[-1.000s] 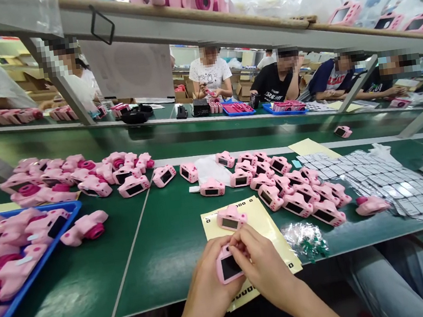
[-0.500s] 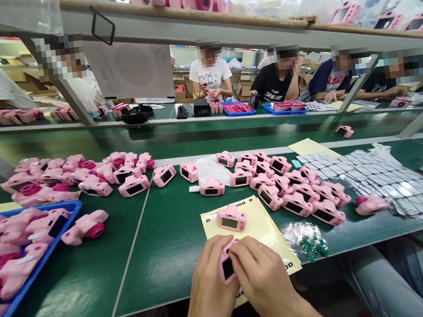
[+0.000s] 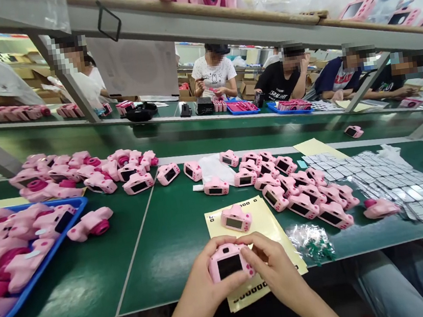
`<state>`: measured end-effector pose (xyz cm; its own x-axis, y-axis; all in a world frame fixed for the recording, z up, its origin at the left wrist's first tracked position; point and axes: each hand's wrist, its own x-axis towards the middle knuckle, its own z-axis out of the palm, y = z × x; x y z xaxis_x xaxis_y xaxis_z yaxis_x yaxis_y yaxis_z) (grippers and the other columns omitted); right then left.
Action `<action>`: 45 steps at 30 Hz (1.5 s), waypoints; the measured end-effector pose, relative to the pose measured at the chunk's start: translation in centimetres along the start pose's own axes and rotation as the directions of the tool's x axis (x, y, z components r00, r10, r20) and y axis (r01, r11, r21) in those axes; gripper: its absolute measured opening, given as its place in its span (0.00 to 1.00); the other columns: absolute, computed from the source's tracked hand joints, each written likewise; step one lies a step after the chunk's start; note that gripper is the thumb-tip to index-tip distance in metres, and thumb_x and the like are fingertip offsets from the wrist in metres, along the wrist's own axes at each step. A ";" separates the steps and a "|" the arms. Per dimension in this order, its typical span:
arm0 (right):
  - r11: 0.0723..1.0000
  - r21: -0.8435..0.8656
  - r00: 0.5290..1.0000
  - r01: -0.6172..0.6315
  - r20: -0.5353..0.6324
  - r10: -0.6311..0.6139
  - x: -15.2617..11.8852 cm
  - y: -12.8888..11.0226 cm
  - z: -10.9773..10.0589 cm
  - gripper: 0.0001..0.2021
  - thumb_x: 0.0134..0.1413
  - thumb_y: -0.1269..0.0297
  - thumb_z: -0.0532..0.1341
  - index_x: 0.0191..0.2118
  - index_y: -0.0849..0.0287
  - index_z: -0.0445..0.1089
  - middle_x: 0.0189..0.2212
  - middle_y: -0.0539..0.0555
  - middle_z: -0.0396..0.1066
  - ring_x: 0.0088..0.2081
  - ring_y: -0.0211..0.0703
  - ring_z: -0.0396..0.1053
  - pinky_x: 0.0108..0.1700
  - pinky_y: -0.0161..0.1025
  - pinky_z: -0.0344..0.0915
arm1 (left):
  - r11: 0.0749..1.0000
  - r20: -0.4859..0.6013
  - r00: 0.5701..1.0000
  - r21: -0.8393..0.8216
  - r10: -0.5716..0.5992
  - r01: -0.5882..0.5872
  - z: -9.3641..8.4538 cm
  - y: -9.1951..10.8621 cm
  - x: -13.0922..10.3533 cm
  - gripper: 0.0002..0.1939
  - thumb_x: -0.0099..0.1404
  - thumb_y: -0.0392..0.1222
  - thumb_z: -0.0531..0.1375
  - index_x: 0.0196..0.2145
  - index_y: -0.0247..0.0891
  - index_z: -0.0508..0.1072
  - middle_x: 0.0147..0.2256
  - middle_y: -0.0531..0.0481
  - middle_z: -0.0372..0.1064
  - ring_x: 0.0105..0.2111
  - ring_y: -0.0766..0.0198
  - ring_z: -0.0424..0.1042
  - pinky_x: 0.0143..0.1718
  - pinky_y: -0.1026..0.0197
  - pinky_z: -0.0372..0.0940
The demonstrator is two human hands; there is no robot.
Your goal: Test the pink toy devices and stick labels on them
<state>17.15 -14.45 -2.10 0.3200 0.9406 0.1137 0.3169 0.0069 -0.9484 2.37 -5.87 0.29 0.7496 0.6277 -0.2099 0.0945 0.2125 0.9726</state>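
Observation:
Between my two hands is a pink toy camera (image 3: 229, 265), its dark screen and buttons facing me. My left hand (image 3: 202, 288) is wrapped round its left side, with the thumb along the lower edge. Fingers of my right hand (image 3: 272, 261) grip the right side by the buttons. Just beyond, another pink toy camera (image 3: 236, 218) sits on a yellow sticker sheet (image 3: 274, 228) printed with black marks. Part of that sheet lies under my hands. To its right is a small heap of clear and green plastic bits (image 3: 312, 241).
Many pink cameras (image 3: 302, 205) cluster on the green bench (image 3: 160, 247). A blue tray (image 3: 50, 260) heaped with cameras stands at left. White label sheets (image 3: 395, 177) spread at right. A shelf (image 3: 193, 9) crosses overhead. Co-workers (image 3: 214, 73) sit opposite.
The held camera has turned so its screen faces me squarely. My right hand has moved from its top to its right side, and my hands have spread apart. The view has shifted slightly left.

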 end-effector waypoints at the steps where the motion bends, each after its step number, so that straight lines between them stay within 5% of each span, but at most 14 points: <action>1: 1.000 0.016 1.000 0.000 -0.005 0.000 0.0 0.1 0.1 0.13 0.66 0.56 0.55 0.45 0.56 0.73 0.38 0.53 0.71 0.32 0.38 0.68 0.32 0.34 0.64 | 1.000 -0.017 1.000 -0.004 0.000 0.000 -0.1 0.0 0.1 0.20 0.59 0.47 0.66 0.48 0.41 0.70 0.45 0.49 0.72 0.45 0.57 0.71 0.47 0.61 0.66; 8: 1.000 0.013 1.000 0.026 -0.009 -0.026 -0.1 0.4 0.8 0.11 0.65 0.59 0.56 0.45 0.56 0.72 0.39 0.53 0.70 0.32 0.38 0.67 0.33 0.34 0.63 | 0.997 -0.030 0.999 -0.061 0.037 -0.039 -1.1 -1.5 0.7 0.16 0.68 0.51 0.57 0.47 0.39 0.73 0.47 0.47 0.72 0.47 0.55 0.69 0.49 0.59 0.64; 17: 1.000 0.023 1.000 0.021 -0.016 -0.021 -0.1 0.4 0.9 0.11 0.66 0.59 0.55 0.45 0.55 0.73 0.39 0.54 0.71 0.33 0.39 0.68 0.33 0.35 0.65 | 0.984 -0.063 0.988 0.117 0.144 -0.136 -1.2 -2.0 0.5 0.15 0.71 0.49 0.54 0.50 0.42 0.72 0.50 0.50 0.71 0.52 0.57 0.66 0.55 0.62 0.58; 24: 1.000 0.030 1.000 0.009 -0.023 -0.008 0.2 0.6 0.8 0.12 0.65 0.57 0.56 0.44 0.56 0.74 0.38 0.54 0.71 0.30 0.38 0.67 0.30 0.35 0.63 | 0.991 0.059 0.992 0.070 0.110 -0.114 -1.9 -1.8 0.8 0.16 0.71 0.50 0.54 0.50 0.42 0.71 0.50 0.50 0.69 0.51 0.58 0.66 0.53 0.62 0.60; 27: 0.999 0.001 0.999 0.034 0.010 -0.034 0.5 0.6 0.7 0.12 0.64 0.58 0.56 0.47 0.54 0.72 0.41 0.54 0.71 0.31 0.38 0.68 0.31 0.35 0.64 | 0.991 0.020 0.992 0.040 0.127 -0.128 -2.2 -1.7 1.4 0.13 0.69 0.50 0.56 0.45 0.40 0.73 0.43 0.50 0.72 0.47 0.58 0.68 0.50 0.63 0.62; 30: 0.993 -0.105 0.992 0.062 -0.101 -0.073 1.3 0.9 0.1 0.14 0.65 0.58 0.55 0.51 0.55 0.69 0.45 0.56 0.69 0.31 0.38 0.68 0.31 0.35 0.65 | 0.990 -0.075 0.987 0.037 0.142 -0.139 -3.1 -1.4 2.3 0.15 0.69 0.51 0.56 0.44 0.40 0.72 0.42 0.50 0.71 0.43 0.58 0.70 0.43 0.63 0.65; 34: 0.938 -0.348 0.952 0.005 -0.285 -0.110 3.0 2.4 -1.3 0.20 0.61 0.59 0.58 0.57 0.56 0.64 0.50 0.59 0.64 0.34 0.42 0.68 0.39 0.42 0.68 | 0.929 -0.236 0.927 0.302 0.291 -0.214 -5.6 -0.8 4.6 0.18 0.69 0.54 0.53 0.48 0.39 0.70 0.48 0.47 0.70 0.48 0.55 0.69 0.50 0.59 0.64; 37: 0.947 -0.321 0.981 -0.007 -0.184 -0.055 4.3 4.0 -2.1 0.23 0.60 0.59 0.58 0.60 0.55 0.61 0.51 0.59 0.65 0.35 0.42 0.69 0.42 0.43 0.69 | 0.837 -0.211 0.897 0.488 0.388 -0.248 -7.7 -0.9 6.8 0.20 0.70 0.53 0.52 0.52 0.40 0.69 0.57 0.44 0.64 0.61 0.52 0.59 0.63 0.52 0.50; 40: 0.973 -0.229 0.991 0.000 -0.127 -0.029 4.8 5.2 -2.4 0.16 0.62 0.60 0.55 0.52 0.59 0.68 0.43 0.58 0.71 0.36 0.45 0.70 0.42 0.43 0.68 | 0.810 -0.154 0.911 0.532 0.382 -0.249 -9.3 -1.2 8.2 0.21 0.68 0.52 0.55 0.55 0.41 0.68 0.63 0.44 0.58 0.67 0.52 0.46 0.67 0.48 0.42; 42: 0.978 -0.208 0.989 -0.006 -0.148 -0.026 4.4 5.4 -2.5 0.15 0.62 0.58 0.55 0.49 0.61 0.70 0.39 0.58 0.72 0.37 0.46 0.69 0.42 0.43 0.66 | 0.769 -0.118 0.913 0.587 0.391 -0.254 -9.6 -1.2 8.1 0.24 0.67 0.51 0.57 0.58 0.42 0.66 0.65 0.44 0.53 0.68 0.52 0.41 0.67 0.46 0.40; 45: 0.993 -0.111 0.991 -0.035 -0.130 0.020 2.7 4.8 -2.6 0.17 0.62 0.56 0.56 0.50 0.61 0.70 0.34 0.56 0.71 0.34 0.45 0.67 0.38 0.40 0.64 | 0.630 -0.099 0.853 0.719 0.512 -0.295 -8.6 -0.9 6.3 0.27 0.66 0.50 0.60 0.61 0.45 0.63 0.67 0.44 0.47 0.69 0.51 0.36 0.68 0.44 0.38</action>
<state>21.84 -12.75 -5.54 0.4400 0.8882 0.1322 0.4026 -0.0635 -0.9132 1.41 4.33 -2.78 0.6228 0.7187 0.3092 0.3093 -0.5892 0.7464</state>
